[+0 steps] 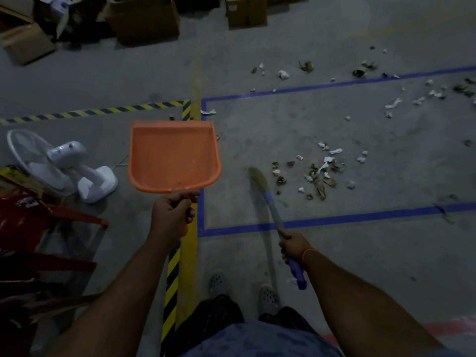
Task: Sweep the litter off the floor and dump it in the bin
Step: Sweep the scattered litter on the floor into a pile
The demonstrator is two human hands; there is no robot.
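My left hand [173, 212] grips the handle of an orange dustpan [173, 155], held level above the floor with its pan empty. My right hand [292, 247] grips the purple-handled broom [273, 210]; its bristle head [258, 177] points down toward the floor, just left of a pile of litter [318, 173] made of paper scraps and dry leaves. More litter [412, 96] lies scattered further away at the right, and a few scraps [283, 73] lie beyond the blue tape line. No bin is in view.
A white fan [61, 166] lies on the floor at the left, beside a red metal frame [46, 222]. Cardboard boxes [144, 19] line the far side. Blue tape lines [334, 220] and yellow-black hazard tape [171, 284] mark the concrete floor. My feet [242, 289] stand below.
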